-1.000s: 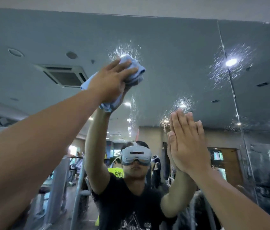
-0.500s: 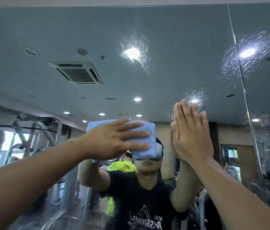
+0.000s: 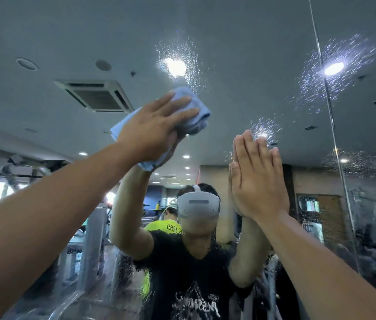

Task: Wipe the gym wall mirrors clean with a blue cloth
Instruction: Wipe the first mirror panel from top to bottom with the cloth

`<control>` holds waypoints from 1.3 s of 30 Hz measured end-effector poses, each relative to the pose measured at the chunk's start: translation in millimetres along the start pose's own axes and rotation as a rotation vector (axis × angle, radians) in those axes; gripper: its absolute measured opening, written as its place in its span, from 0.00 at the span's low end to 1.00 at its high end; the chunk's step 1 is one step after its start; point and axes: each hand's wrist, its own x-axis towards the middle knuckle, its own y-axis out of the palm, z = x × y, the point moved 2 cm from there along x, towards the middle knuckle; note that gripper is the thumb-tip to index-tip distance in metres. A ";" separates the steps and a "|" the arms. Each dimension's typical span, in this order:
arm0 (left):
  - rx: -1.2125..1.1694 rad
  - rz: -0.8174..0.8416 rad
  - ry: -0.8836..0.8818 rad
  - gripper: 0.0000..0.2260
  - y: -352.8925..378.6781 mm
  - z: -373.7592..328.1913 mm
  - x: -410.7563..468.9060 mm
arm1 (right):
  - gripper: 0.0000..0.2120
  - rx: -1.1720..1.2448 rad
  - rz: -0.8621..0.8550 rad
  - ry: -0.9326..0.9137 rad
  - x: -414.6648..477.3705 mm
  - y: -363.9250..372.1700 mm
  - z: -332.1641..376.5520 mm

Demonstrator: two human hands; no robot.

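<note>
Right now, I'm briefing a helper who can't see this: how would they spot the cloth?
On the wall mirror, find the reflected square ceiling vent at upper left. Just right of it, the left hand presses a folded cloth against the glass. It is the only pale blue thing; the right hand beside it is bare.

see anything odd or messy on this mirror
Yes: the mirror is speckled with unwiped droplets, above the blue cloth under the left hand and around the seam on the right. The bare right hand lies flat on the glass and may leave prints.
</note>
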 end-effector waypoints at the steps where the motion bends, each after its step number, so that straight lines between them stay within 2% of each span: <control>1: -0.002 0.003 0.025 0.22 0.4 -10.1 -11.5 | 0.29 0.006 0.014 0.000 0.0 -0.6 0.1; 4: -0.050 0.044 0.147 0.24 -0.3 -49.0 -60.1 | 0.30 0.031 0.038 0.003 1.1 -3.3 0.7; 8: -0.083 0.202 0.421 0.34 -13.4 -88.6 -126.0 | 0.32 0.048 0.072 0.001 1.3 -7.3 2.2; 10: -0.092 0.231 0.496 0.32 -13.6 -84.9 -132.6 | 0.32 0.048 0.091 0.000 0.8 -7.8 1.1; 13: -0.072 0.207 0.446 0.27 -8.9 -61.7 -108.8 | 0.31 0.046 0.083 0.004 1.2 -7.9 0.7; 16: -0.031 0.111 0.291 0.22 -4.8 -23.0 -58.4 | 0.30 0.042 0.074 0.001 1.7 -7.4 0.3; 19: 0.028 0.103 0.125 0.22 -1.5 0.3 -10.2 | 0.30 0.041 0.077 -0.006 1.8 -7.9 -0.2; 22: 0.020 0.089 0.019 0.23 4.5 -13.7 -0.7 | 0.30 0.038 0.071 -0.015 1.8 -7.7 -0.8; 24: -0.016 0.067 0.061 0.22 3.2 -36.1 -16.9 | 0.30 0.044 0.072 -0.012 1.8 -6.6 -0.7; 26: -0.053 0.072 0.192 0.22 3.5 -64.0 -45.8 | 0.30 0.045 0.055 -0.014 2.0 -6.0 -0.1; 30: -0.126 0.220 0.461 0.25 -7.7 -108.9 -112.2 | 0.30 0.020 0.060 -0.016 1.8 -5.3 -0.2; 33: -0.112 0.275 0.605 0.26 -11.1 -100.8 -123.6 | 0.30 0.017 0.082 -0.014 1.7 -5.8 -0.4; 36: -0.077 0.216 0.571 0.21 -2.4 -72.6 -98.2 | 0.30 0.049 0.073 -0.011 1.5 -6.8 0.8; 39: -0.043 0.118 0.352 0.20 -1.0 -38.1 -50.4 | 0.30 0.046 0.066 -0.006 1.4 -6.7 1.4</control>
